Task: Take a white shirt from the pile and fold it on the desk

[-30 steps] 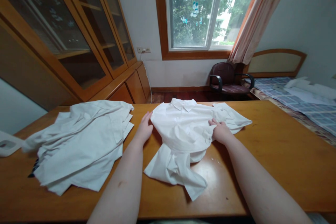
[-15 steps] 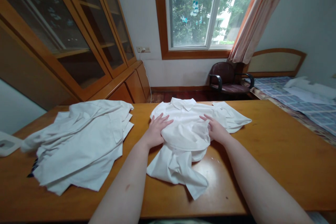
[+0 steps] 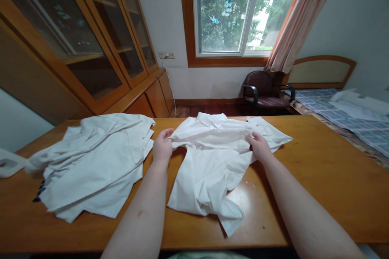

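A white collared shirt lies on the wooden table in front of me, its collar at the far edge and its lower part crumpled toward me. My left hand pinches the cloth at the shirt's left side, below the shoulder. On the opposite side my right hand grips the fabric near the sleeve, its fingertips partly hidden. Between the two hands a fold of cloth is stretched across and slightly lifted. One sleeve spreads out flat to the right, past my right hand.
A pile of white garments covers the left of the wooden table. A white object sits at the left edge. Beyond are a glass-door cabinet, an office chair and a bed.
My hands have gone from resting spread on the shirt to gripping its sides. They are farther apart, the cloth is drawn taut between them, and the lower part lies more spread out.
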`<state>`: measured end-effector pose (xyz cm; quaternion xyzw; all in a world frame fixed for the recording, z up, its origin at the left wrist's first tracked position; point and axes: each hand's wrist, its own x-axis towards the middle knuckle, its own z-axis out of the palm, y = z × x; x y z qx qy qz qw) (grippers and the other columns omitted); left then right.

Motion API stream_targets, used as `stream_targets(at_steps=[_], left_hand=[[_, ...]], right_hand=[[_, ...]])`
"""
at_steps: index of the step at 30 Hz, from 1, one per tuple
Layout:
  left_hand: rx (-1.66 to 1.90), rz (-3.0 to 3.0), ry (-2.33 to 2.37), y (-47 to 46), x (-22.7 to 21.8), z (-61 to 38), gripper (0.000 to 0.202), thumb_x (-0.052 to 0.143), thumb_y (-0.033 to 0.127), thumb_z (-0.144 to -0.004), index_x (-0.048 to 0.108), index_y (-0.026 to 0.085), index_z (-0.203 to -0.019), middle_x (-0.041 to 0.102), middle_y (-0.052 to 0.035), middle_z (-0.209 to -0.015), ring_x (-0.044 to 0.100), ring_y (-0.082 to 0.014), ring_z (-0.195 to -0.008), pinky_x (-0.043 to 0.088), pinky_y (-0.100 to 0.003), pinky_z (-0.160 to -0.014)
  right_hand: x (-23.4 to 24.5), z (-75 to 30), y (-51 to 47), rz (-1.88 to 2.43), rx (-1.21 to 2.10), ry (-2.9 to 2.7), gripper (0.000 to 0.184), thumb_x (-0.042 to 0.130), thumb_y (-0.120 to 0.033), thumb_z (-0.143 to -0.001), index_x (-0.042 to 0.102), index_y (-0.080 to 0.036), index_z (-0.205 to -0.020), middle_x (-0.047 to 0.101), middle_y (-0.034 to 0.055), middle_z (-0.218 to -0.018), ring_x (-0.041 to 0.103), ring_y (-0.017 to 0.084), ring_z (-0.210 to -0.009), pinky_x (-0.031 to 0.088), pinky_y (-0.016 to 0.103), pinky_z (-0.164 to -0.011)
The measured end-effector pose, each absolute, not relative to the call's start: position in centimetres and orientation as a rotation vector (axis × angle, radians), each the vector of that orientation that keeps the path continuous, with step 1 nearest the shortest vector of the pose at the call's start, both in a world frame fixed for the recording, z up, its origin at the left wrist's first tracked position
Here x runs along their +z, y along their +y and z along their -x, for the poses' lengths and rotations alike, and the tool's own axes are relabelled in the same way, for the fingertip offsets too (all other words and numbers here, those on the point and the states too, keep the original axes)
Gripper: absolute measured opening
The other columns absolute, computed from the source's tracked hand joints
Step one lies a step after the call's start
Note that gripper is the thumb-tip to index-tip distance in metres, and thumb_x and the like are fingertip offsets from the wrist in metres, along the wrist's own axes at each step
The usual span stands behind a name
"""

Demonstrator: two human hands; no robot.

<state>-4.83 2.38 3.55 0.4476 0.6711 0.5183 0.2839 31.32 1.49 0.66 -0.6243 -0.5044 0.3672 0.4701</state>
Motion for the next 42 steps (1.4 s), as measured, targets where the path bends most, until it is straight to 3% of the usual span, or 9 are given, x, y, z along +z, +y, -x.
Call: stream_targets(at_steps=[3, 6, 9, 12, 17, 23, 27, 35, 42], left_hand=[[1.474, -1.132, 1.713, 2.8, 3.0, 4.9, 0.028, 0.046, 0.011, -0.064, 0.067, 0.018, -0.082, 0.069, -0.0055, -0.096, 0.063, -0.0211, -0.09, 0.052, -0.033, -0.081], [1.515, -1.288, 1.546, 2.6, 3.1, 4.4, 0.024, 0.045, 0.012, -0.067, 0.067, 0.018, -0.074, 0.068, -0.0058, -0.1, 0.061, -0.0213, -0.099, 0.048, -0.036, -0.091], [1.434, -1.698, 1.363, 1.6, 3.8, 3.4, 0.029, 0.048, 0.016, -0.074, 0.068, 0.02, -0.093, 0.063, -0.0046, -0.116, 0.054, -0.0213, -0.113, 0.039, -0.039, -0.103], [1.178, -2.148, 1.202, 0.2, 4.5, 1.8, 0.042, 0.054, 0.025, -0.079, 0.057, 0.024, -0.121, 0.048, -0.0044, -0.136, 0.041, -0.0225, -0.127, 0.029, -0.043, -0.109], [0.733, -2.578, 1.068, -1.3, 4.7, -0.9, 0.08, 0.073, 0.037, -0.067, 0.037, 0.031, -0.139, 0.028, -0.0054, -0.149, 0.03, -0.028, -0.134, 0.016, -0.05, -0.112], [0.653, -2.518, 1.099, -0.5, 3.6, -1.2, 0.023, 0.061, 0.015, -0.073, 0.067, 0.023, -0.093, 0.066, -0.0025, -0.105, 0.056, -0.0182, -0.103, 0.041, -0.031, -0.095], [0.652, -2.46, 1.359, 0.1, 4.0, -0.2, 0.021, 0.055, 0.011, -0.069, 0.065, 0.022, -0.084, 0.066, -0.0018, -0.09, 0.057, -0.0181, -0.091, 0.043, -0.029, -0.085], [0.464, -2.235, 2.298, 1.0, 5.1, 3.6, 0.031, 0.048, 0.017, -0.074, 0.067, 0.023, -0.098, 0.065, -0.0068, -0.105, 0.055, -0.0261, -0.099, 0.04, -0.036, -0.087], [0.019, -2.135, 2.174, 1.3, 4.5, 4.1, 0.025, 0.047, 0.026, -0.076, 0.067, 0.023, -0.09, 0.067, -0.009, -0.1, 0.06, -0.0275, -0.094, 0.045, -0.036, -0.078]], right_hand=[[0.8, -31.2, 1.5, 1.483, 0.984, -1.207, 0.031, 0.052, -0.042, -0.072, 0.056, -0.019, -0.092, 0.046, -0.0057, -0.05, 0.044, 0.011, -0.039, 0.034, 0.022, -0.04], [1.3, -31.0, 1.2, 1.447, 1.0, -1.253, 0.034, 0.046, -0.039, -0.075, 0.058, -0.017, -0.099, 0.058, 0.0003, -0.064, 0.06, 0.016, -0.055, 0.043, 0.025, -0.05], [2.3, -30.6, 0.3, 1.392, 0.906, -1.501, 0.037, 0.046, -0.035, -0.078, 0.062, -0.019, -0.107, 0.067, 0.0059, -0.098, 0.063, 0.023, -0.091, 0.048, 0.034, -0.077], [3.5, -29.4, -1.0, 1.278, 0.822, -1.873, 0.043, 0.049, -0.035, -0.082, 0.057, -0.024, -0.123, 0.058, 0.0053, -0.125, 0.05, 0.026, -0.117, 0.037, 0.042, -0.099], [5.0, -25.9, -3.4, 1.039, 0.678, -2.396, 0.044, 0.054, -0.031, -0.083, 0.054, -0.031, -0.128, 0.058, 0.0034, -0.125, 0.037, 0.028, -0.129, 0.018, 0.052, -0.109], [5.0, -24.0, -4.3, 1.0, 1.041, -2.399, 0.05, 0.057, -0.036, -0.082, 0.05, -0.027, -0.13, 0.059, 0.005, -0.121, 0.056, 0.021, -0.105, 0.042, 0.036, -0.093], [4.0, -24.6, -3.5, 1.328, 1.063, -2.295, 0.048, 0.056, -0.039, -0.081, 0.053, -0.024, -0.127, 0.065, 0.0048, -0.106, 0.061, 0.018, -0.084, 0.046, 0.03, -0.077], [3.6, -26.2, -2.2, 1.687, 0.965, -2.207, 0.033, 0.048, -0.045, -0.084, 0.071, -0.022, -0.09, 0.069, 0.0034, -0.081, 0.059, 0.016, -0.071, 0.039, 0.025, -0.061], [4.1, -27.5, -2.2, 1.837, 0.958, -2.16, 0.028, 0.055, -0.045, -0.079, 0.071, -0.024, -0.09, 0.068, 0.0018, -0.078, 0.058, 0.015, -0.067, 0.037, 0.024, -0.059]])
